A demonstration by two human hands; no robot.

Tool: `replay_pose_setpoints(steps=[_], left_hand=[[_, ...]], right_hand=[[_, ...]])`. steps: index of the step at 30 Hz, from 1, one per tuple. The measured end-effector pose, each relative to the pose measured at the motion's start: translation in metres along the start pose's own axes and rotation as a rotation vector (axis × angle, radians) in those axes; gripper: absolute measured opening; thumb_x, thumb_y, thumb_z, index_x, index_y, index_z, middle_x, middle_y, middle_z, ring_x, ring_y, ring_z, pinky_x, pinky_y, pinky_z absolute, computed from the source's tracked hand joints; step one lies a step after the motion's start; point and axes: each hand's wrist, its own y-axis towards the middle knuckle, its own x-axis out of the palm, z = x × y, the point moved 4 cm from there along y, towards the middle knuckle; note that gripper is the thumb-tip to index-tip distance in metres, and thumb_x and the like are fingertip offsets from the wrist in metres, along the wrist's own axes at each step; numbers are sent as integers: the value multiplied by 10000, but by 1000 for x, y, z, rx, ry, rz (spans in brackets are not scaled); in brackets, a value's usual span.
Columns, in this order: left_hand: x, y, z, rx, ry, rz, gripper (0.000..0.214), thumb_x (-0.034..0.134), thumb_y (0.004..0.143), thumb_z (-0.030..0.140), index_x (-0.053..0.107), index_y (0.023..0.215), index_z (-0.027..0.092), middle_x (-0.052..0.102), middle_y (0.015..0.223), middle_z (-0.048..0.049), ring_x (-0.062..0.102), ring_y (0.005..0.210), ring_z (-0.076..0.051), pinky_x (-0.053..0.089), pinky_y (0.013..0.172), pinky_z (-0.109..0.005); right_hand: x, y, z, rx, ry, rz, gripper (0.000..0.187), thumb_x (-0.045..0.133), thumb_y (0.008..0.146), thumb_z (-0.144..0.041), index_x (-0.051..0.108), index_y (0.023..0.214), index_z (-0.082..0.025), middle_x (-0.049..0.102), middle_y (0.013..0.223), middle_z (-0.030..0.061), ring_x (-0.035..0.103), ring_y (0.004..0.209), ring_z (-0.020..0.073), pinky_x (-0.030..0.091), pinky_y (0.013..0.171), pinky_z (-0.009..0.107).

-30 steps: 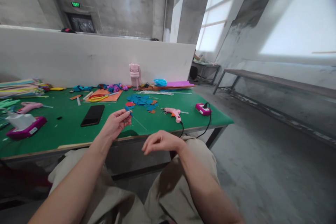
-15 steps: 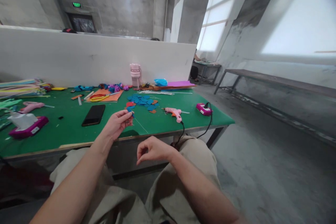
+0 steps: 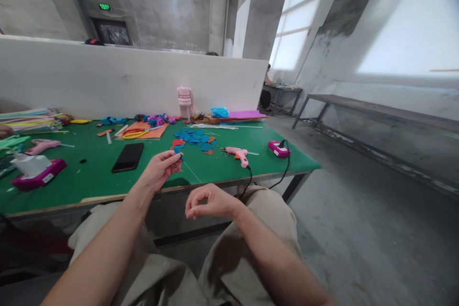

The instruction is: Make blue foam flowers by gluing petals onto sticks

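Observation:
My left hand (image 3: 165, 168) is closed in a pinch on a small blue piece (image 3: 178, 152) over the table's front edge. From that piece a thin pale wire or strand (image 3: 191, 172) slants down towards my right hand. Below the table edge, my right hand (image 3: 208, 202) has its fingers curled with thumb and fingertips together. Whatever they hold, if anything, cannot be made out. Just beyond my left hand lies a pile of blue cut pieces (image 3: 195, 136), with a few orange and red ones. A pink glue gun (image 3: 236, 154) rests to the right of the pile.
On the green table (image 3: 96, 172) lie a black phone (image 3: 128, 158), yellow-handled scissors (image 3: 135, 134) on orange sheets and several pale sticks (image 3: 215, 126). A purple power socket (image 3: 278, 149) with a cord sits right. Another pink glue gun (image 3: 43, 145) is left. A white partition (image 3: 125, 81) stands behind.
My right hand has risen slightly and turned, its fingertips now closer to the table edge. My left hand stays put with the blue piece. Part of another person's hand appears at the far left.

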Motion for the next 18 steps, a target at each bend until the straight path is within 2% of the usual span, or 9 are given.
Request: replay_pose_setpoints(steps=[3, 6, 8, 11, 13, 16, 18], left_hand=[[-1, 0, 1, 10, 15, -3, 146, 674, 634, 233, 593, 692, 127, 539, 572, 13, 512, 514, -75, 435, 498, -198], [-1, 0, 0, 3, 16, 5, 142, 676, 633, 235, 599, 693, 131, 541, 577, 15, 512, 518, -75, 440, 506, -201], [-1, 0, -1, -5, 20, 1, 142, 678, 631, 235, 605, 695, 131, 543, 576, 15, 512, 520, -76, 441, 512, -202], [2, 0, -3, -23, 46, -17, 154, 680, 629, 247, 609, 692, 126, 559, 591, 7, 510, 511, -72, 436, 511, -200], [6, -1, -5, -38, 73, -36, 165, 679, 630, 258, 610, 696, 124, 569, 602, 2, 509, 505, -69, 428, 509, -196], [13, -3, -10, -60, 98, -58, 172, 680, 627, 262, 608, 704, 126, 566, 590, 8, 507, 504, -69, 417, 517, -195], [17, -4, -15, -75, 107, -68, 177, 682, 622, 263, 605, 703, 126, 561, 572, 12, 505, 503, -71, 411, 522, -198]], right_hand=[[6, -3, -4, -6, -11, -65, 193, 633, 656, -337, 644, 725, -157, 594, 670, 4, 523, 573, 93, 407, 532, 193], [-2, -5, -2, 49, 54, -1, 194, 646, 644, -338, 620, 648, -146, 521, 541, -31, 429, 451, 63, 337, 440, 182], [-18, -5, 2, 45, 123, 171, 184, 652, 639, -331, 622, 680, -154, 526, 567, -30, 419, 457, 61, 319, 435, 184], [-44, -5, 14, 53, 148, 552, 180, 646, 640, -344, 624, 670, -168, 469, 508, -51, 346, 428, 50, 249, 404, 183], [-52, -3, 25, 110, 135, 676, 213, 637, 640, -368, 648, 693, -162, 452, 489, -51, 305, 417, 46, 205, 392, 191], [-48, 4, 37, 167, 170, 629, 296, 622, 652, -394, 670, 816, -152, 470, 518, -41, 291, 423, 43, 180, 393, 197], [-42, 8, 40, 175, 193, 600, 305, 621, 655, -400, 670, 817, -147, 463, 514, -43, 288, 424, 41, 177, 396, 198]])
